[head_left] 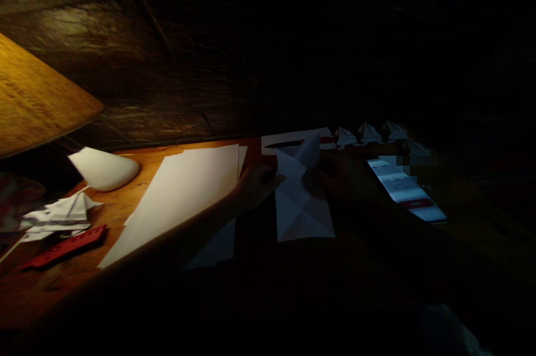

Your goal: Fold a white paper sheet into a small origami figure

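A creased paper sheet, long axis running away from the body, is met at its near-left edge by the apparently half-closed left hand, while the shadowed right hand cannot be made out as open or closed.

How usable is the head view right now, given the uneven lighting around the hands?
In the head view, the glowing lampshade lights the left side, leaving the paper stack bright. The left hand is dim, the right hand nearly lost in shadow, and the folded paper readable. The phone screen glows, partly pixelated, and the bottom of the frame falls almost black.
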Motion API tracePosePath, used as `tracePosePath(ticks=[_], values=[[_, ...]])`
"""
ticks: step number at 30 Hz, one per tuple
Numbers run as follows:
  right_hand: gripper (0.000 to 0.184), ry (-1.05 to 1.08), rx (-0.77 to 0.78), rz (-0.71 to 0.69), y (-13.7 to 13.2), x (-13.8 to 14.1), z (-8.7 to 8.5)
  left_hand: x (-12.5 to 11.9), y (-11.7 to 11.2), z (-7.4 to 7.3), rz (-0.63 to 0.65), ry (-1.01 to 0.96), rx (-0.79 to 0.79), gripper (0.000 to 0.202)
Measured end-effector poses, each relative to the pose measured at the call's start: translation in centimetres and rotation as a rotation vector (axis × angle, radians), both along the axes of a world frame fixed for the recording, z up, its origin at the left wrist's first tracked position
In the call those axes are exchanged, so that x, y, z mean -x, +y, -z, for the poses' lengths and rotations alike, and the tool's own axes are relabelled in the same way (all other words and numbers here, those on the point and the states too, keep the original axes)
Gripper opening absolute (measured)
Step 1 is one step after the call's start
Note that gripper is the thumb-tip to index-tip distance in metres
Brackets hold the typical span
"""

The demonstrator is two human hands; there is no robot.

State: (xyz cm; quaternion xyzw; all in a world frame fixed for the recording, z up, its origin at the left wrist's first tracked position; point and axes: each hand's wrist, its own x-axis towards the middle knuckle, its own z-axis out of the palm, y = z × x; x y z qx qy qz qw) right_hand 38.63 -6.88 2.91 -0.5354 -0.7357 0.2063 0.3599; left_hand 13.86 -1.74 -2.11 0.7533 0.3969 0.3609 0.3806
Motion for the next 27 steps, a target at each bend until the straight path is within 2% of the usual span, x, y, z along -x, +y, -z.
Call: tracePosePath(ticks=[7, 14, 19, 23, 27], values=[[0.005, 0.03, -0.002, -0.035, 0.0, -0.1, 0.1, 0.0, 0.1, -0.3, 0.018, 0.009, -0.051, 0.019], [0.016, 0.101, -0.014, -0.049, 0.1, -0.2, 0.9, -0.1, -0.1, -0.3, 0.025, 0.002, -0.104, 0.026], [0.019, 0.115, -0.051, -0.061, 0.2, -0.1, 1.1, -0.4, -0.3, -0.8, 0.053, 0.044, -0.185, 0.027], [0.012, 0.132, -0.108, -0.078, 0.5, 0.0, 1.6, -0.6, -0.7, -1.5, 0.073, 0.126, -0.281, 0.023], [0.01, 0.073, -0.089, 0.012, 0.5, 0.1, 2.0, -0.8, -1.2, -2.0, 0.102, 0.221, -0.348, 0.023]])
